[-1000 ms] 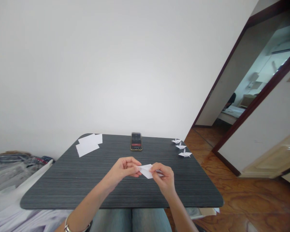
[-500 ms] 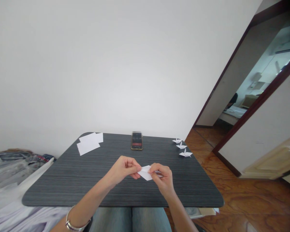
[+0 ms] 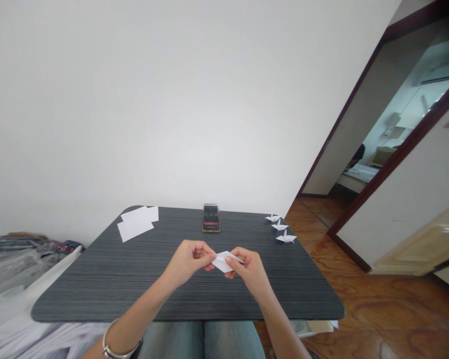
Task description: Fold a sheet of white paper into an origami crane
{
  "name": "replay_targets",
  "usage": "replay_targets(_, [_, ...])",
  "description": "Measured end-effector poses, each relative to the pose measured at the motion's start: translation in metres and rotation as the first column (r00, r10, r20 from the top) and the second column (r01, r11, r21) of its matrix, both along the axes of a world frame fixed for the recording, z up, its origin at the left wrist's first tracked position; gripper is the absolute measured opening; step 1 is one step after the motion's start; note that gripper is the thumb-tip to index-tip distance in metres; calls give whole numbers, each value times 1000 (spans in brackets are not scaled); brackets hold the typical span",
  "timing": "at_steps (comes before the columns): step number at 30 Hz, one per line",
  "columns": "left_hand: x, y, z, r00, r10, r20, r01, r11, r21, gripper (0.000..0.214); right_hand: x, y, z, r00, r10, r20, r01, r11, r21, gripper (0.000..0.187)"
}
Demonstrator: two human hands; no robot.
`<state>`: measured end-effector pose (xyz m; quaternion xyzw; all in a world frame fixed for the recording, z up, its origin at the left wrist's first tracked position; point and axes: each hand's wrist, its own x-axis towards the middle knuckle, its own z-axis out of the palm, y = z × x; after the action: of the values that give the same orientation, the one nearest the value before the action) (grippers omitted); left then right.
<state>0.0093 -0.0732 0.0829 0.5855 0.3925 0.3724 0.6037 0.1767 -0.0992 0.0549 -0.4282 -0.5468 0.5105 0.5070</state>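
Note:
A small folded white paper, roughly diamond-shaped, is held above the near middle of the dark table. My left hand pinches its left tip between thumb and fingers. On the paper's right part, my right hand grips with the thumb on top and the fingers behind and below. Three folded paper cranes, the nearest crane among them, stand in a row at the table's right side. Several white paper sheets lie overlapping at the back left.
A phone stands propped at the back middle of the dark table, close to the white wall. Clothes and plastic-wrapped things are heaped left of the table. To the right are a wooden floor and a doorway.
My right hand has shifted its hold on the folded paper, its thumb now lying flat across the top. The paper has tilted and risen slightly. My left hand keeps its pinch.

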Motion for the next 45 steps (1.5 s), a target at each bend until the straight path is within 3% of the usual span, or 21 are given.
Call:
replay_targets(12, [-1, 2, -5, 1000, -25, 19, 24, 1000, 19, 21, 1, 3, 2, 991, 128, -42, -130, 991, -32, 28])
replay_targets(17, [3, 1, -6, 996, -88, -31, 89, 996, 30, 25, -3, 3, 1, 988, 152, -29, -153, 988, -34, 27])
replay_targets(25, [0, 2, -7, 995, -44, -85, 48, 998, 46, 29, 0, -3, 10, 966, 254, -49, -255, 967, -25, 24])
replay_targets(38, [3, -2, -7, 995, -84, -60, 86, 996, 35, 30, -4, -4, 9, 984, 178, -9, -178, 984, -13, 26])
replay_targets(45, [4, -6, -7, 997, -49, -54, 53, 996, 74, 29, -8, -7, 10, 976, 187, -109, -193, 980, -45, 26])
